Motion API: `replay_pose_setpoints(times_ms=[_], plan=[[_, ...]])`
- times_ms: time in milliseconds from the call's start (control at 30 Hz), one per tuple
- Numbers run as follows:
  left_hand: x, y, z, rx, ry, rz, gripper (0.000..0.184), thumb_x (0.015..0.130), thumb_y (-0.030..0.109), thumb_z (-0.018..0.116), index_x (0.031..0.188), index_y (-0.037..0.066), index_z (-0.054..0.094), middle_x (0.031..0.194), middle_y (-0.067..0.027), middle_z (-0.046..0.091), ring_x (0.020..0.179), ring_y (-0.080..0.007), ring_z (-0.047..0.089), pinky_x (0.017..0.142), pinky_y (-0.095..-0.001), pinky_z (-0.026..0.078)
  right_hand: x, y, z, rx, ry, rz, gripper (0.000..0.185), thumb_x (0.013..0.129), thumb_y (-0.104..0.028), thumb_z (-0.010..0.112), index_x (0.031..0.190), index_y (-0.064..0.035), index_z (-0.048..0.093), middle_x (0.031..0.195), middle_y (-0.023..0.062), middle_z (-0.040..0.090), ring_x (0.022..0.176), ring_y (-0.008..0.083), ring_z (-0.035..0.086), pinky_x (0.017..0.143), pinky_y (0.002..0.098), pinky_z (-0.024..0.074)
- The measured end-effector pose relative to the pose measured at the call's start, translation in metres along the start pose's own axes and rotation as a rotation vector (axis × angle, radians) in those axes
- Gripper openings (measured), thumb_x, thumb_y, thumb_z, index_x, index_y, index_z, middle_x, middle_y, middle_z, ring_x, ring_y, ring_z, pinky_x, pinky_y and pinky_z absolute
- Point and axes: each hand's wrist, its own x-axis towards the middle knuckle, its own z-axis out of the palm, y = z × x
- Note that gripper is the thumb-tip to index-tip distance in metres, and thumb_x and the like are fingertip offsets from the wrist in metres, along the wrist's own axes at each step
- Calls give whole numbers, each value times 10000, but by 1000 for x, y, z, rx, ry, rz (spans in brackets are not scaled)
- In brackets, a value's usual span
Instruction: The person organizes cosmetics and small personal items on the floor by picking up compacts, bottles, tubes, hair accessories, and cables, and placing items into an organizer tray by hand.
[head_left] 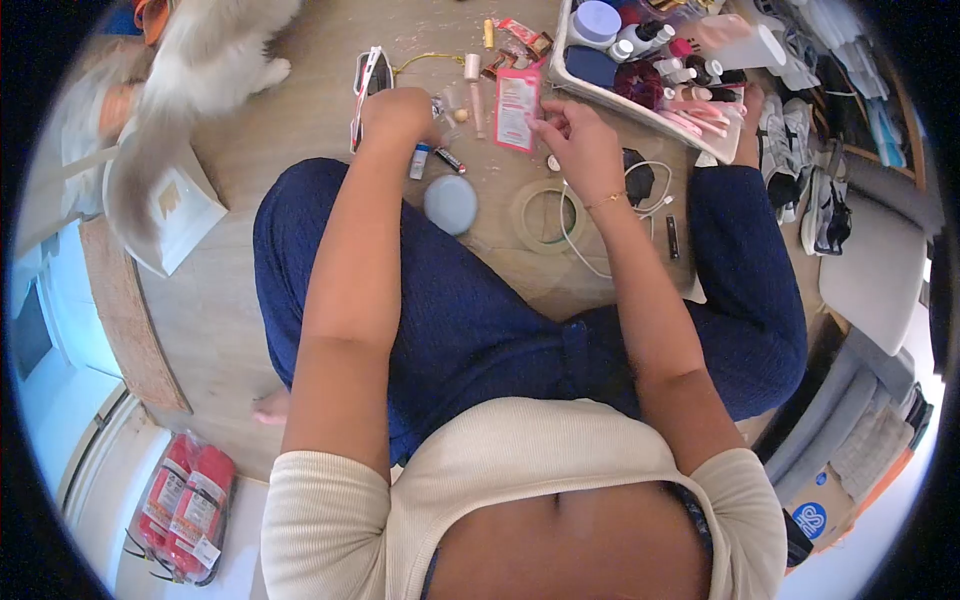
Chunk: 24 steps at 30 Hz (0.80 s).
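Observation:
My right hand (583,150) has its fingers bent together at the right edge of a pink-and-white packet (517,112). My left hand (402,115) reaches down beside a dark object with a white rim (374,75); its fingers are mostly hidden below the back of the hand. Close to it are a small blue-and-white tube (419,161), a dark small tube (450,160) and a round pale blue container (451,205). Between the hands lie a slim pink tube (478,110) and small loose items. A tape roll (530,222) and a white cable (570,235) lie below my right hand.
A white basket (640,112) full of bottles and cosmetics stands at the upper right. Candy-like wrappers (520,35) lie left of it. A fluffy cat (210,60) is at upper left, beside a white tray-like object (190,215). Shoes (825,205) are at right.

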Motion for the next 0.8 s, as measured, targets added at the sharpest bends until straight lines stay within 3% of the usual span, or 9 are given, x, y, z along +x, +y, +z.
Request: replay_pose_setpoints(times_ms=[200,267,300,333,367,400,467,633,800], plan=[[5,0,-2,-34,-138,45,381,682,336,737,923,47,679,958,-94,672,862,-240,652,726,-340,500,-22,-13,-7,-130,-58,81,230,830,-313,571,853,-85,587,798,135,621,755,318,602,641,433,461],[19,-13,2,-191,-231,130,354,716,328,713,904,31,668,920,-84,676,819,-204,651,711,-316,494,-26,-21,-7,-205,-347,221,185,832,-247,582,948,-103,585,872,130,609,755,298,610,658,411,475],[24,-19,3,-351,-324,213,335,750,320,689,885,16,657,882,-74,679,775,-167,649,697,-292,488,-29,-17,1,-203,-341,225,185,832,-247,582,948,-103,585,872,130,609,755,298,610,658,411,475],[20,-24,1,-344,-320,219,335,750,320,689,885,16,657,882,-74,679,775,-167,649,697,-292,488,-33,-12,13,54,-208,15,213,813,-209,624,985,-92,584,898,103,596,744,251,613,655,362,486],[13,-29,2,-696,-352,365,296,783,300,660,884,22,642,842,-51,671,737,-125,631,664,-261,468,-35,-8,22,306,-70,-196,260,794,-172,666,1023,-81,582,925,75,584,733,204,617,651,313,496],[5,-30,2,-1050,-381,510,259,816,280,631,884,29,628,803,-27,664,699,-84,614,632,-229,448,-36,-16,23,305,-60,-194,260,794,-172,666,1023,-81,582,925,75,584,733,204,617,651,313,496],[-1,-26,-1,-1116,-388,553,178,849,224,595,919,61,608,779,16,644,664,-60,587,591,-200,401,-37,-40,16,645,-174,-65,338,763,-78,687,1073,-59,553,1015,76,528,822,179,609,700,289,513],[-7,-22,-8,-1244,-404,691,211,881,215,564,1002,43,565,803,2,622,706,-85,577,694,-225,447,-38,-50,16,483,-52,-58,345,754,-43,679,1071,-37,543,984,88,539,820,172,616,682,276,528],[-10,-18,-7,-1287,-433,796,232,849,181,603,1029,38,569,822,1,620,706,-79,572,654,-215,431,-38,-46,14,309,147,-171,268,750,-92,664,995,-50,565,891,115,554,722,236,616,662,327,518]])
